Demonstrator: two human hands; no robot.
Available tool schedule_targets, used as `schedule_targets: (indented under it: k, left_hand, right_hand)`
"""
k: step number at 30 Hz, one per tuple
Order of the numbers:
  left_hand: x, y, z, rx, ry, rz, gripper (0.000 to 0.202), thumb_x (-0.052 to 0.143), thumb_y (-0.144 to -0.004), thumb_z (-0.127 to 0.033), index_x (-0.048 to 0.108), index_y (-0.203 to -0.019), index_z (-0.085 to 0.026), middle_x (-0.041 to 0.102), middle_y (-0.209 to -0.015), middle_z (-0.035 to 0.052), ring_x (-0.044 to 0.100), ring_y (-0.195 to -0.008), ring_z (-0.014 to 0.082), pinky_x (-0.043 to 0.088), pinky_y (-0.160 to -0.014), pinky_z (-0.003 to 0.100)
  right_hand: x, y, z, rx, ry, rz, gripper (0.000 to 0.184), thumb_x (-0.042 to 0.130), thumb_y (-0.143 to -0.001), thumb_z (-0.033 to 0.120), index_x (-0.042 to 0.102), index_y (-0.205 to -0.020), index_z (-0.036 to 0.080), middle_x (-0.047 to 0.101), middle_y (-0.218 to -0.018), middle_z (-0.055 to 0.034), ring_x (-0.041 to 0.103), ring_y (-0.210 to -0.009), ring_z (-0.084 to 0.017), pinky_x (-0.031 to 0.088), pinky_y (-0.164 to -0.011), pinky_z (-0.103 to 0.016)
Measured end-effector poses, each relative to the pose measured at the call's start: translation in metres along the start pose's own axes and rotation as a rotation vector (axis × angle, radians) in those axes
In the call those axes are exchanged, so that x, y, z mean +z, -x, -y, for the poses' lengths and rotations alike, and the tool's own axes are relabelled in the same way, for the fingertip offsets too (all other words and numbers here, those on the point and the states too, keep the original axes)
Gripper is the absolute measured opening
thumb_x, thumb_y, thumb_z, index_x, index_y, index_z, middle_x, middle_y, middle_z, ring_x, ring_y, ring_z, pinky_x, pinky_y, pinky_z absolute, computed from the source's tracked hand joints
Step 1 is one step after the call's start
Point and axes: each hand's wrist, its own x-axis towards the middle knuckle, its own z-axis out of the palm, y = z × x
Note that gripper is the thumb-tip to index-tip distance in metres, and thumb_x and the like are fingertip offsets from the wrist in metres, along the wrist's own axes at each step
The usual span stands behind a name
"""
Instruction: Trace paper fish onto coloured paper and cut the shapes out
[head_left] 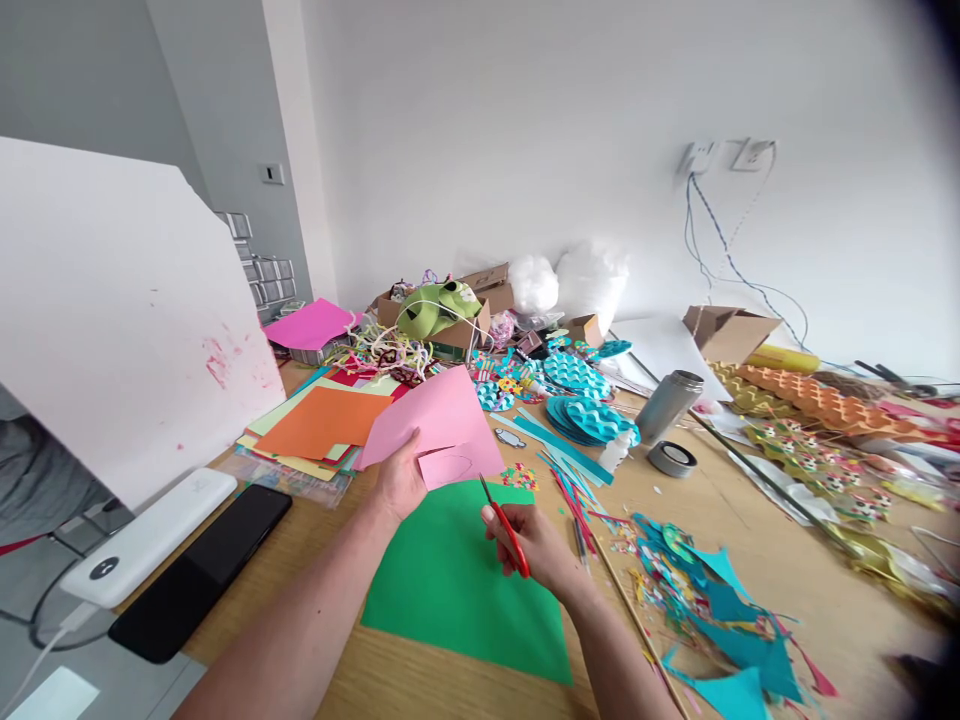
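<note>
Pink paper (427, 415) is held up by my left hand (401, 480), its fingers closed on the lower edge. A drawn curved outline shows on a lower strip of the pink paper, and a slit runs above that strip. In my right hand (536, 545) are red-handled scissors (514, 540), their blades pointing up toward the paper's lower right edge. Whether the blades touch the paper I cannot tell. Under both hands a green sheet (465, 600) lies flat on the wooden table (315, 580).
At left are a black phone (202, 570), a white power bank (150, 535) and orange paper (322, 420). Blue paper scraps (735, 610) lie at right. Behind them stand a metal flask (667, 405), a small white bottle (615, 452) and blue wavy discs (589, 418).
</note>
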Motion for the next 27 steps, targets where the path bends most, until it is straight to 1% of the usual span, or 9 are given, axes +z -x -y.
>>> schedule_targets:
  k: [5,10,13,17,22,27]
  left_hand:
    - [-0.0022,-0.0014,0.0013,0.002,0.022,0.016,0.043,0.047,-0.092,-0.031,0.053,-0.125,-0.004,0.067,-0.113,0.0185,0.060,-0.112,0.0300,0.043,-0.101,0.046]
    - [-0.0057,-0.0026,0.0009,0.005,0.053,0.054,0.047,0.046,-0.093,-0.031,0.048,-0.130,-0.004,0.066,-0.115,0.0192,0.060,-0.111,0.0301,0.042,-0.101,0.048]
    - [-0.0059,-0.0023,0.0001,0.016,0.067,0.042,0.047,0.046,-0.092,-0.030,0.047,-0.132,-0.004,0.065,-0.116,0.0190,0.060,-0.111,0.0302,0.041,-0.102,0.048]
    - [-0.0041,-0.0013,0.0015,0.011,0.067,0.045,0.047,0.046,-0.092,-0.029,0.047,-0.132,-0.004,0.065,-0.116,0.0188,0.060,-0.111,0.0306,0.042,-0.102,0.048]
    - [-0.0018,-0.0002,0.0053,-0.007,0.064,0.055,0.044,0.046,-0.092,-0.029,0.051,-0.129,-0.004,0.067,-0.113,0.0185,0.061,-0.109,0.0310,0.042,-0.101,0.048]
    - [-0.0031,-0.0015,0.0063,-0.020,0.074,0.030,0.044,0.047,-0.092,-0.029,0.051,-0.128,-0.004,0.067,-0.112,0.0182,0.062,-0.108,0.0305,0.043,-0.101,0.048]
  right_hand:
    - [0.0016,0.0001,0.0019,0.019,-0.053,-0.004,0.059,0.046,-0.075,0.074,0.054,-0.066,0.017,0.055,-0.045,0.0004,0.052,-0.038,-0.012,0.031,-0.037,-0.020]
    - [0.0020,0.0015,0.0030,0.027,-0.058,0.005,0.059,0.047,-0.074,0.074,0.054,-0.065,0.016,0.055,-0.045,0.0003,0.052,-0.037,-0.012,0.031,-0.036,-0.020]
    - [0.0023,0.0015,0.0030,0.030,-0.039,0.005,0.058,0.047,-0.075,0.073,0.053,-0.064,0.017,0.054,-0.044,0.0006,0.052,-0.037,-0.012,0.031,-0.036,-0.020]
    - [0.0035,0.0005,0.0032,0.051,-0.020,-0.021,0.056,0.048,-0.075,0.072,0.053,-0.062,0.017,0.053,-0.043,0.0012,0.051,-0.036,-0.012,0.032,-0.036,-0.021]
    - [0.0036,-0.0014,0.0025,0.069,-0.044,-0.054,0.056,0.048,-0.075,0.071,0.053,-0.063,0.017,0.054,-0.044,0.0015,0.052,-0.037,-0.012,0.033,-0.037,-0.021]
    - [0.0021,0.0002,0.0022,0.073,-0.034,-0.046,0.056,0.048,-0.075,0.072,0.054,-0.064,0.017,0.054,-0.044,0.0013,0.053,-0.037,-0.012,0.033,-0.037,-0.020]
